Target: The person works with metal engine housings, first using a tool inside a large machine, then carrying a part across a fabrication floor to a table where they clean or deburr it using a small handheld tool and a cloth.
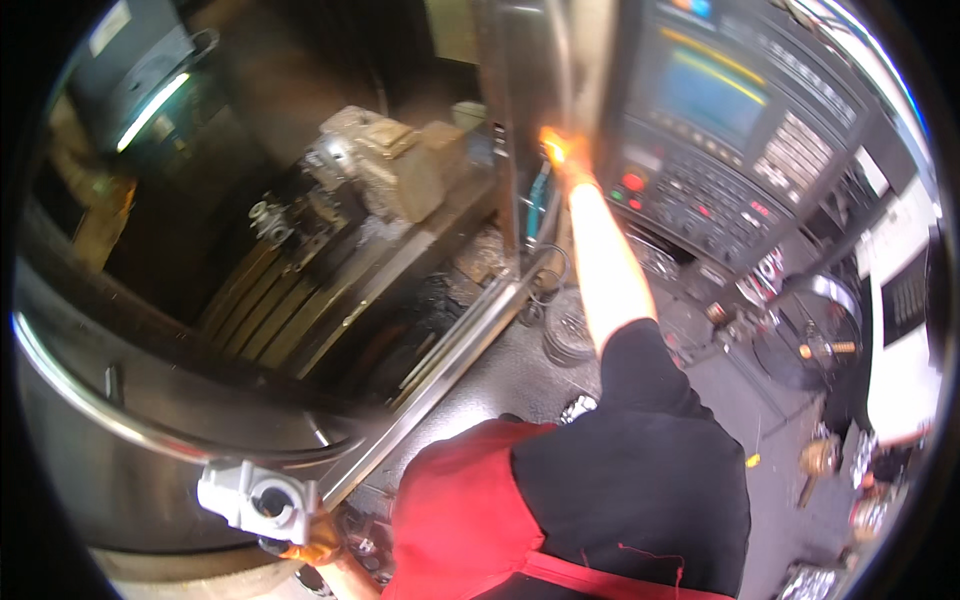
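At the lower left, my left hand (315,540) wears an orange glove and is closed on a pale grey metal casting (255,500). The casting is blocky and has a round bore. My right arm stretches forward to the post beside the machine opening. There my right hand (566,155), also in an orange glove, is closed at the upper end of a slim teal tool (537,207) that hangs downward. Glare and blur wash out its fingers. Inside the machine, a metal fixture block (390,165) stands on the slotted table (270,310), with smaller clamp parts (270,222) to its left.
A control panel (720,130) with a screen and many buttons is right of my right hand. The machine's curved door handle (110,425) and metal sill (440,390) edge the opening. A round container (568,330) stands below my right arm. Tools and parts crowd the far right.
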{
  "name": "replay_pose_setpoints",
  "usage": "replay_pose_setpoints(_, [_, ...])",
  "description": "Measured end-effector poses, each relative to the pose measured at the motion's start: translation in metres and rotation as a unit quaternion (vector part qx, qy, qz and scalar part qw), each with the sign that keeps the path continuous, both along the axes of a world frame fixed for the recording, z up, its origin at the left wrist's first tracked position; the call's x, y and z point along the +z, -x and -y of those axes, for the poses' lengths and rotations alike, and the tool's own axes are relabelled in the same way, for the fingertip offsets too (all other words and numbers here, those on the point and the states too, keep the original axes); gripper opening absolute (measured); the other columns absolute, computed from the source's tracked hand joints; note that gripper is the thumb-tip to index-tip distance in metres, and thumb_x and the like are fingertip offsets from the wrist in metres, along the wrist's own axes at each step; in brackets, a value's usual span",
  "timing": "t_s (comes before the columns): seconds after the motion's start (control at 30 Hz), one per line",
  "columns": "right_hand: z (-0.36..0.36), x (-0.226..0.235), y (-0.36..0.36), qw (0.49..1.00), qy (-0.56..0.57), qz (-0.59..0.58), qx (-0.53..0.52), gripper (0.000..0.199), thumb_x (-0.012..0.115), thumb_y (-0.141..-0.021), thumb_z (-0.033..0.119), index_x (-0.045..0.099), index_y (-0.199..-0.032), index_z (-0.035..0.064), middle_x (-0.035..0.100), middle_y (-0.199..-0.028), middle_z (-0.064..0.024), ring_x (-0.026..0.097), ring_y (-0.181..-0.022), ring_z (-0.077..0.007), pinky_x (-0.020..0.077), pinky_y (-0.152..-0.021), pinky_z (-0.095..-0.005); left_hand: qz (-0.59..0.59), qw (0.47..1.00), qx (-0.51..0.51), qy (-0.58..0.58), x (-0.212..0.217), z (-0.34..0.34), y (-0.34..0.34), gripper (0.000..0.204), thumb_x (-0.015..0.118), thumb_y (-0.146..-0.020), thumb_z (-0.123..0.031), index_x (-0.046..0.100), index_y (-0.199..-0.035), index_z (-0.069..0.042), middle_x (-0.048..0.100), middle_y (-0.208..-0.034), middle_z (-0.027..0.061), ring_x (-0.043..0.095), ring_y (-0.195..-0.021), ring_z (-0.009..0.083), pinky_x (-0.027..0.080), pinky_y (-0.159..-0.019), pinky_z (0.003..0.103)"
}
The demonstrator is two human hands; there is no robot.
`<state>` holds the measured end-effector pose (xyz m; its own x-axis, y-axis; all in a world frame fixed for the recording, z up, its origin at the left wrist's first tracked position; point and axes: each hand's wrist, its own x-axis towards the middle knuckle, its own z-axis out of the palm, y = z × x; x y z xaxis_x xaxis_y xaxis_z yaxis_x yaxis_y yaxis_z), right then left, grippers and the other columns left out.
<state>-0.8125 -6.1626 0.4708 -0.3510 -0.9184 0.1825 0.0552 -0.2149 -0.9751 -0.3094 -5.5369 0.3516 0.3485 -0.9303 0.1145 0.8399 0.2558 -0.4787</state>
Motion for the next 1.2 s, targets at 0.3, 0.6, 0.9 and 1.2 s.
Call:
replay_pose_setpoints(0.3, [-0.117,-0.007,-0.087,0.984,0.023,0.032,0.174,0.010,0.067,-0.089,0.009,0.068,-0.096,0.0019,0.059,-0.073,0.0015,0.054,-0.063,-0.0068,0.0430,-0.055,-0.0241,0.469,0.832,0.194,-0.225,0.104,0.064,0.074,0.093,0.076,-0.078,-0.045,0.032,-0.147,-0.001,0.057,-0.128,0.0122,0.058,-0.114,0.0265,0.048,-0.098,0.042])
replay_pose_setpoints(0.6, [-0.228,-0.013,-0.204,0.865,0.000,0.022,0.501,0.022,0.071,-0.084,0.015,0.065,-0.098,0.0002,0.061,-0.075,0.0004,0.055,-0.063,-0.0072,0.0432,-0.057,-0.0230,0.440,0.809,0.192,-0.339,0.102,0.048,0.068,0.085,0.076,-0.074,-0.045,0.039,-0.137,0.000,0.059,-0.118,0.0100,0.059,-0.108,0.0243,0.048,-0.097,0.038])
replay_pose_setpoints(0.9, [-0.309,-0.017,-0.301,0.772,-0.047,-0.012,0.633,0.013,0.068,-0.084,0.009,0.064,-0.093,0.0007,0.062,-0.077,-0.0014,0.057,-0.068,-0.0084,0.0454,-0.060,-0.0236,0.511,0.781,0.193,-0.302,0.115,0.057,0.053,0.050,0.068,-0.083,-0.036,0.048,-0.119,-0.007,0.059,-0.104,0.0058,0.059,-0.095,0.0217,0.048,-0.088,0.037])
replay_pose_setpoints(1.2, [-0.301,-0.023,-0.285,0.817,-0.016,-0.017,0.576,0.012,0.066,-0.083,0.007,0.066,-0.092,-0.0009,0.066,-0.083,-0.0046,0.062,-0.076,-0.0122,0.0488,-0.068,-0.0258,0.422,0.874,0.100,-0.219,0.087,0.074,0.026,0.021,0.051,-0.102,-0.031,0.053,-0.113,-0.013,0.059,-0.099,0.0015,0.061,-0.093,0.0191,0.050,-0.088,0.038])
